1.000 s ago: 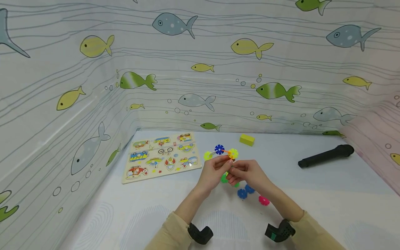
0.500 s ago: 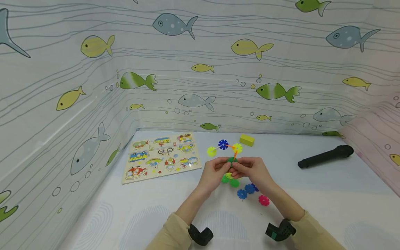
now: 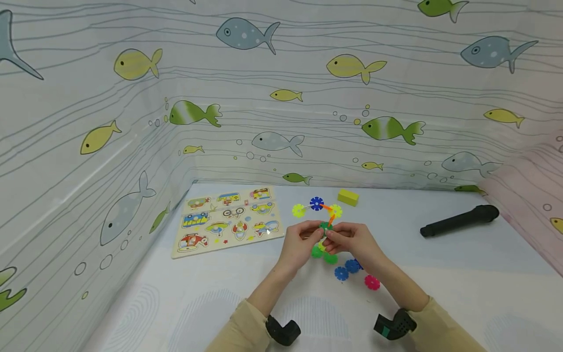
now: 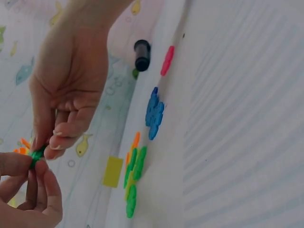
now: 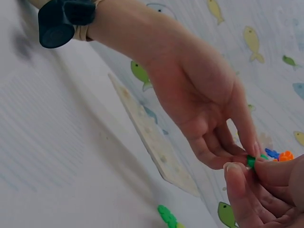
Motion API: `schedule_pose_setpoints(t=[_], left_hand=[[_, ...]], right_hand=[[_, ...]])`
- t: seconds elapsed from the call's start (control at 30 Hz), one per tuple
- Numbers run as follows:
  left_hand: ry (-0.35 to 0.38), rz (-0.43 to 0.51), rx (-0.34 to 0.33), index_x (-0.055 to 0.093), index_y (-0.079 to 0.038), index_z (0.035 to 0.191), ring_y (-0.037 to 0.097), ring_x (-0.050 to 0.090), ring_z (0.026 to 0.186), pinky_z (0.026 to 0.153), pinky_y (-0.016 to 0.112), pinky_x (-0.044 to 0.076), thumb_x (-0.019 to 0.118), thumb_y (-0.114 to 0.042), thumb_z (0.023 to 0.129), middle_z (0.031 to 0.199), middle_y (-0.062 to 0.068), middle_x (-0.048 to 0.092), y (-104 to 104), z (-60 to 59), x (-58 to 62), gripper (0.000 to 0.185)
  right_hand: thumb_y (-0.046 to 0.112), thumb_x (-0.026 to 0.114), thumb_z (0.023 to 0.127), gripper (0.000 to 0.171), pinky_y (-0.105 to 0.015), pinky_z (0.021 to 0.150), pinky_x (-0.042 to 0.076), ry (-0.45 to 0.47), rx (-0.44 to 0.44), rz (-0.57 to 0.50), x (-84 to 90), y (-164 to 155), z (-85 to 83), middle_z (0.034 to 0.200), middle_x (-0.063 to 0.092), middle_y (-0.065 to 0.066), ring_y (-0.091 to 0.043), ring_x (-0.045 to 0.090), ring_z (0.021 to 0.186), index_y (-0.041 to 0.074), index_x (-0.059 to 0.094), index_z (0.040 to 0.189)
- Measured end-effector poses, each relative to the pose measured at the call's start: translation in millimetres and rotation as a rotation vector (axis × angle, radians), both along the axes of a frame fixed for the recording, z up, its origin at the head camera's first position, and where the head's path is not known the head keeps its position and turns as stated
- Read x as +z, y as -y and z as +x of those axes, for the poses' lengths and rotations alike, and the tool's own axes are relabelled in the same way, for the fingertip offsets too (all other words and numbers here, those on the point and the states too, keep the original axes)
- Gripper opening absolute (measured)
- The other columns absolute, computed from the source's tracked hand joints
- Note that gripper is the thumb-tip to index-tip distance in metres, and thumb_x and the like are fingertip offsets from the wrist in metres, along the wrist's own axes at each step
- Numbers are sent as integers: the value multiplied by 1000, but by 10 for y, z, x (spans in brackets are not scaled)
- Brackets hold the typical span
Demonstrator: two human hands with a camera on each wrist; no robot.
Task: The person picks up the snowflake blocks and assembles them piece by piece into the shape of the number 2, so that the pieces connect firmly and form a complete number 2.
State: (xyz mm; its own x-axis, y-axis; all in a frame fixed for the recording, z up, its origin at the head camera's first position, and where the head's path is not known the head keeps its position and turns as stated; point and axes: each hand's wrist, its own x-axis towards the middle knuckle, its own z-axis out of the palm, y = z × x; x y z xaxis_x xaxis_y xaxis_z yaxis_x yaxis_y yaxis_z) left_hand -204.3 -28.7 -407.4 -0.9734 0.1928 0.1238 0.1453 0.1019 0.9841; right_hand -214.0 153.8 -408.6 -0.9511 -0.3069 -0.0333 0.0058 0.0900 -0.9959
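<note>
A green snowflake disc (image 3: 325, 227) is pinched between the fingertips of the left hand (image 3: 301, 242) and right hand (image 3: 355, 242), above the table (image 3: 264, 293), joined to the raised disc assembly (image 3: 317, 207).

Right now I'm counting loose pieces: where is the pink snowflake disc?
In the head view the pink snowflake disc lies flat on the table, right of the blue discs, just beyond the right forearm.

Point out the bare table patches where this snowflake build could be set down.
Free: between the yellow block and the black flashlight; also the near table below the puzzle board. Crowded: beside both hands, where loose snowflake pieces lie.
</note>
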Motion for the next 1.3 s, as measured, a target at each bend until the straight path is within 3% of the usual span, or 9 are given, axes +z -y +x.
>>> schedule_pose_setpoints(t=[0.27,0.47,0.67,0.77,0.9,1.03,1.3], left_hand=[[-13,10,-16,70,-10,126,18,66,101,84,21,54,62,-16,99,114,7,72,10,8,6,28],[-16,20,-6,71,-11,123,20,67,102,87,26,55,61,-17,100,114,7,72,16,-1,16,25],[-3,40,7,70,-8,123,27,68,101,94,43,55,60,-14,100,114,13,71,21,-16,34,25],[9,45,3,69,-6,124,32,67,103,95,46,55,60,-14,100,114,13,71,23,-17,29,27],[19,42,2,70,-8,124,24,68,99,95,45,55,60,-15,100,112,10,71,25,-10,29,27],[23,41,2,71,-10,124,16,68,95,95,44,55,61,-15,100,110,8,71,29,-3,35,26],[25,49,-8,71,-9,123,31,67,103,93,41,56,62,-16,99,111,8,72,25,-8,21,26]], right_hand=[[21,68,96,34,-35,78,61,-20,-14,46,-20,-6,-2,92,74,-14,-27,74,82,-10,64,111],[29,67,97,38,-37,80,61,-41,-13,84,15,-60,-26,96,73,-17,-30,73,86,-5,67,112],[36,62,99,46,-33,86,59,-68,-146,170,50,-250,-123,105,72,-16,-20,73,91,-4,64,121],[34,62,100,47,-31,90,57,-66,-220,224,40,-352,-166,113,71,-17,-18,72,96,-3,61,128],[30,62,100,45,-35,97,55,-43,-272,263,-9,-433,-212,122,68,-19,-25,69,106,-1,59,132],[27,63,99,44,-44,105,49,-19,-275,303,-79,-474,-244,126,65,-18,-29,66,111,0,59,133],[23,67,96,40,-51,106,45,1,-188,394,-136,-545,-298,123,68,-15,-27,62,112,1,62,129]])
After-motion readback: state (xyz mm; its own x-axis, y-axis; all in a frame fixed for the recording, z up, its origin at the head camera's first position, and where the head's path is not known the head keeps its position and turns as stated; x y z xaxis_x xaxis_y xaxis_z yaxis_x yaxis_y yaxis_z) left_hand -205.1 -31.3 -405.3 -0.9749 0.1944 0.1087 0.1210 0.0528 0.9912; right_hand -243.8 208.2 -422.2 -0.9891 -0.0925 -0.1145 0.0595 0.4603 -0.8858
